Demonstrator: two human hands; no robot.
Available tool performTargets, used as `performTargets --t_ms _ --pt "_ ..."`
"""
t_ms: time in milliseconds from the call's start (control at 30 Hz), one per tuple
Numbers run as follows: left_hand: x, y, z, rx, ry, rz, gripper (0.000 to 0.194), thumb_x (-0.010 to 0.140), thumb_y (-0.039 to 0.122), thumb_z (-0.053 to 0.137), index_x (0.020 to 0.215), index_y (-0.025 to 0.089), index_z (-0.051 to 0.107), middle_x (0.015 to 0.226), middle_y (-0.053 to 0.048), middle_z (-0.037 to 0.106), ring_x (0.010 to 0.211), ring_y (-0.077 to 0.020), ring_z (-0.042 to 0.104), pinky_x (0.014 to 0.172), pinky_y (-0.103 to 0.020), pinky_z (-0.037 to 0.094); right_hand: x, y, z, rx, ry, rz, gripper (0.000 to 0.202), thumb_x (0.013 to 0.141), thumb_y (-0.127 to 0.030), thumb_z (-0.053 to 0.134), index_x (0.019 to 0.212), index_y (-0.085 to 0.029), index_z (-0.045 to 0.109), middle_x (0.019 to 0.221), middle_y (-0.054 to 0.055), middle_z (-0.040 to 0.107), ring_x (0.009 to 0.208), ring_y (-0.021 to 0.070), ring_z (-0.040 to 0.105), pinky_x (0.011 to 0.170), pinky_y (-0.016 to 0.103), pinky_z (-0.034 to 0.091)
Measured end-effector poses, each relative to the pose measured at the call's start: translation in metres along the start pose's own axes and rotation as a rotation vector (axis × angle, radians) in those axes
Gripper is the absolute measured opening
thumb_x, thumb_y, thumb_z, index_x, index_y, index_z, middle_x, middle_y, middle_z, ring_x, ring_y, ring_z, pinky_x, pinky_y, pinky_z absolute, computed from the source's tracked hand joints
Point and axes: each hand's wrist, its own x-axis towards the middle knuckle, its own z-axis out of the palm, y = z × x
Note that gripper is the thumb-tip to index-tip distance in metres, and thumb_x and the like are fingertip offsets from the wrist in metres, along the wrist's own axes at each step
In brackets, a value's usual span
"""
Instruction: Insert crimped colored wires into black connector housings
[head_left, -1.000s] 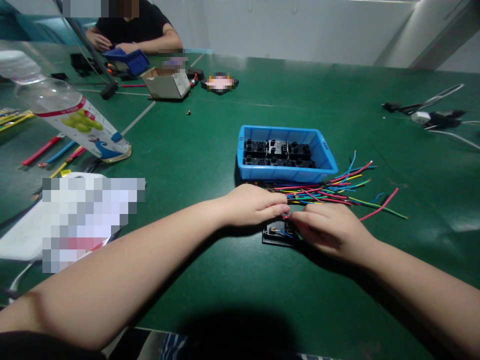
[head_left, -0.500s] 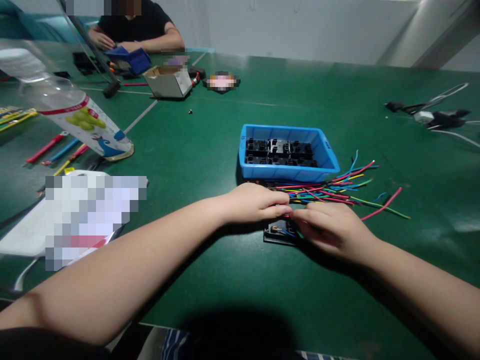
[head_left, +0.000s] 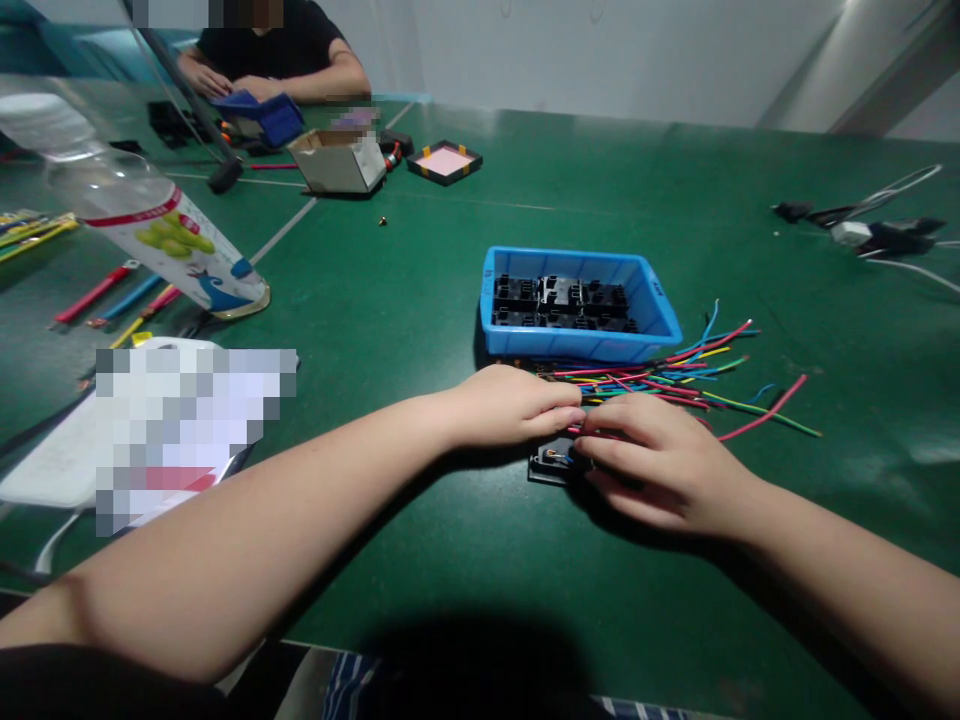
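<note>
A small black connector block (head_left: pixel 550 462) lies on the green table (head_left: pixel 465 540), mostly covered by both hands. My left hand (head_left: pixel 510 405) rests on its far-left edge with fingers curled, pinching at a red wire (head_left: pixel 581 430) together with my right hand (head_left: pixel 664 455). My right hand lies over the block's right side, fingertips meeting the left hand's. A fan of loose coloured wires (head_left: pixel 675 380) spreads on the table just beyond the hands. Behind it stands a blue tray (head_left: pixel 660 315) holding several black connector blocks (head_left: pixel 562 302).
A clear plastic bottle (head_left: pixel 142 220) lies tilted at the left, with coloured wires (head_left: pixel 112 300) beside it. A blurred white sheet (head_left: pixel 45 470) lies near left. Another person (head_left: pixel 277 55) works at the far left by a cardboard box (head_left: pixel 337 160). Cables (head_left: pixel 862 225) lie far right.
My right hand has slid slightly left over the black block, covering more of it. The left hand has barely moved.
</note>
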Motion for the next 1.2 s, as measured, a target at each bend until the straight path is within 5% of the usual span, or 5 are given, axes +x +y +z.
performTargets --t_ms 1200 --pt "0.0016 0.0000 -0.0005 -0.044 -0.001 -0.006 0.033 0.100 0.040 0.036 0.088 0.020 0.059 0.077 0.001 0.063 0.069 -0.0139 0.055 0.061 -0.023 0.033 0.0000 0.0036 0.0012 -0.016 -0.008 0.012 0.019 0.090 -0.015 0.053 0.106 -0.016 0.064 0.106 0.014 0.067 0.089 0.0217 0.060 0.074 0.034 0.050"
